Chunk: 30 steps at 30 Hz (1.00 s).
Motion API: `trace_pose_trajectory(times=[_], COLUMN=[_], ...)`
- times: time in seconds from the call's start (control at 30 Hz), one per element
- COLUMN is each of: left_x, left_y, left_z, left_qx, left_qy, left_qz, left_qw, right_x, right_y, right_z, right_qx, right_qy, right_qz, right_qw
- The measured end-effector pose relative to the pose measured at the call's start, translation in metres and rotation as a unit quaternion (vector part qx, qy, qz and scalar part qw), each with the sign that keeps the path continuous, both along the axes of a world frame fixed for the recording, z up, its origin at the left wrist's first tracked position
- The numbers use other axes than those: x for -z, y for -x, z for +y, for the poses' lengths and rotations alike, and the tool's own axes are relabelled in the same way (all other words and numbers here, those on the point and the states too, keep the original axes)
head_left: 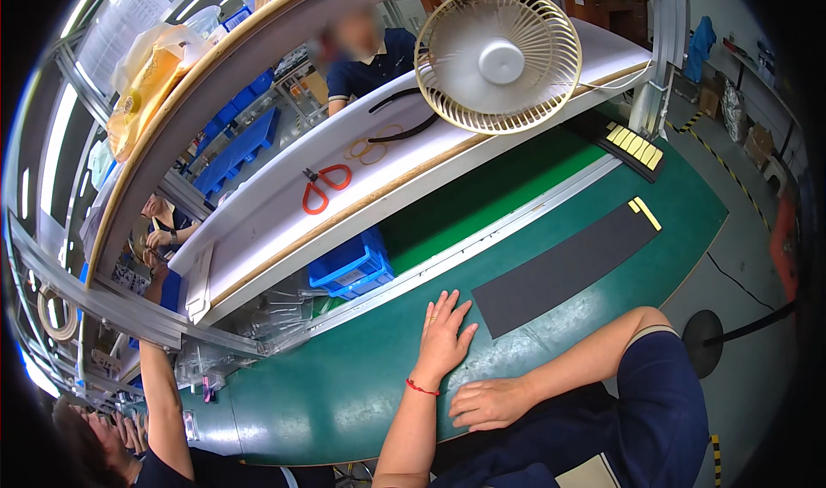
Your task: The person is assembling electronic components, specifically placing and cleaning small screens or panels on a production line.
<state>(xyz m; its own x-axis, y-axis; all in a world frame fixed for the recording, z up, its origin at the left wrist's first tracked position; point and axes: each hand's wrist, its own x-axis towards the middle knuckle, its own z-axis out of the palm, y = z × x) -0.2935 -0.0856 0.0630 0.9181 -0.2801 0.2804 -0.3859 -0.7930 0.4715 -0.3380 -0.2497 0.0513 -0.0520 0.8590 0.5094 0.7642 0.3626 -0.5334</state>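
Note:
My left hand (446,337) lies palm down on the green tabletop (318,402), fingers spread, holding nothing. A red cord circles its wrist. Just to its right is a long black foam sheet (564,269), lying flat and apart from the fingertips. Two small pale yellow strips (645,213) sit at the sheet's far right end. My right hand (490,404) rests near the table's front edge, below the sheet, its fingers loosely bent and lying on the surface with nothing in them.
A black strip with several yellow pads (635,151) lies at the far right. Behind a metal rail stand a blue bin (353,264) and a raised shelf with red-handled cutters (323,185) and a fan (499,61). One person sits opposite; another reaches in at left.

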Motion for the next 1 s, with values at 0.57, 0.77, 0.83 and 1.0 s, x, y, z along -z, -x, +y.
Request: trace_pose_trajectory(times=[0.57, 0.77, 0.83, 1.0], left_x=[0.001, 0.004, 0.004, 0.005], left_y=[0.002, 0.0, 0.0, 0.001], left_z=[0.002, 0.001, 0.001, 0.002], left_qx=[-0.004, -0.001, -0.001, -0.003], left_qy=[0.0, 0.002, 0.004, 0.008], left_qz=[0.001, -0.002, -0.001, 0.001], left_qw=[1.0, 1.0, 1.0, 1.0], right_x=[-0.016, -0.025, -0.029, -0.044], right_y=[-0.103, -0.115, -0.116, -0.114], right_z=[-0.062, -0.1, -0.107, -0.1], right_qx=[0.621, 0.579, 0.574, 0.571], right_qy=[0.265, 0.296, 0.3, 0.321], right_qz=[-0.051, -0.074, -0.06, -0.019], right_qw=[0.736, 0.756, 0.76, 0.755])
